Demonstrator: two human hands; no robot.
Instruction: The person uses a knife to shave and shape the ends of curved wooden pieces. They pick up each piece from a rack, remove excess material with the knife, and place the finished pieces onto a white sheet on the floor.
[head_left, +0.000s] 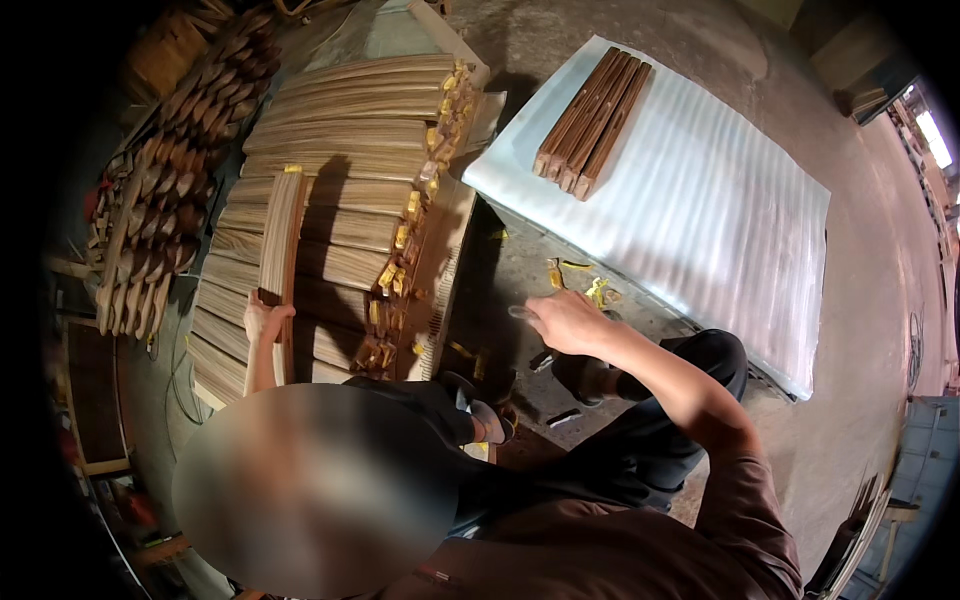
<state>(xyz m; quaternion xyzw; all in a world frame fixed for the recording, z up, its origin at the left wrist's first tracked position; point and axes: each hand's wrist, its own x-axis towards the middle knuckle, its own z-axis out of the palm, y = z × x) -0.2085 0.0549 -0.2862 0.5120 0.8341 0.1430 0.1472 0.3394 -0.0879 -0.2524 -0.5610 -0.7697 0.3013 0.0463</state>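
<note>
My left hand (pixel 266 318) is closed around the lower part of a wooden bar (pixel 281 225), which has striped grain and yellow tape on its far end. The bar stands out over a large stack of similar bars (pixel 345 132), many with yellow tape at their right ends. My right hand (pixel 568 322) is closed in front of my right knee, between the stack and a foam-covered platform. At its fingertips shows a small greyish object (pixel 521 313), too blurred to name.
Several dark brown wooden bars (pixel 592 120) lie side by side on the platform's white foam sheet (pixel 720 200). Yellow tape scraps (pixel 598 290) and a black-handled tool (pixel 564 417) lie on the floor near my feet. At the far left stand piled curved wooden parts (pixel 165 190).
</note>
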